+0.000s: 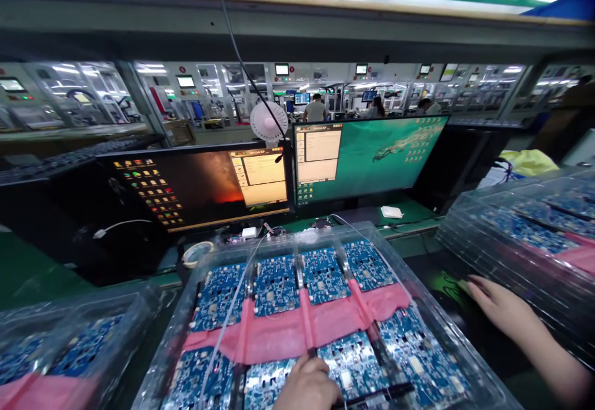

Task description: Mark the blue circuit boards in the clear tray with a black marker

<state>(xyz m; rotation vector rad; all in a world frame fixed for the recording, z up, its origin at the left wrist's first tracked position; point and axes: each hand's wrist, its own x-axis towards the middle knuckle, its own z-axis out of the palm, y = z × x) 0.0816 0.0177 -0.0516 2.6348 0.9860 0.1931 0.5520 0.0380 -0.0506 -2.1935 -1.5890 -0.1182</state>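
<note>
My left hand (310, 386) is closed at the bottom middle, over the near part of a clear plastic tray (446, 335). A black pen (379, 395) sticks out to the right from under its fingers. Below and around it lie blue circuit boards (320, 274) in rows, with pink strips (283, 335) across the tray's middle and up its dividers. To the right, my right hand (499, 305) has its fingers pressed together over a dark mat (441, 280) with a green pattern. What is at its fingertips is too blurred to name.
Two monitors (372, 156) stand behind the tray, with a small fan (268, 120) above them. A stack of trays (493, 255) is on the right, another tray (139, 305) on the left. A tape roll (198, 254) and thin white cables (232, 311) lie nearby.
</note>
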